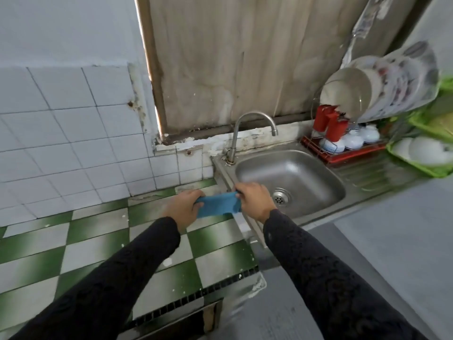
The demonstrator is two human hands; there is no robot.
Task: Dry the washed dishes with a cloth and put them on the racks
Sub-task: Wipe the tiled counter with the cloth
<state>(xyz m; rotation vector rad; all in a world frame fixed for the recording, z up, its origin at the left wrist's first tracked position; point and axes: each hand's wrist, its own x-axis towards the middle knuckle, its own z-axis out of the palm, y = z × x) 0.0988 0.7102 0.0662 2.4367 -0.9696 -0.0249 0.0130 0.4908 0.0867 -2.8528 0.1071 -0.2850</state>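
A blue cloth (217, 204) is stretched between my two hands just left of the steel sink (316, 190). My left hand (183, 207) grips its left end and my right hand (255, 198) grips its right end, over the sink's left rim. To the back right stands a red wire rack (343, 157) with patterned plates (382, 89) upright on top, two red cups (331, 123) hung at its front and white bowls (353, 141) below. The sink basin holds no dishes.
A curved tap (255, 123) rises behind the sink. Green baskets (424, 165) with white bowls sit at the far right on the drainboard. A green and white checkered counter (103, 244) lies to the left, white wall tiles behind it.
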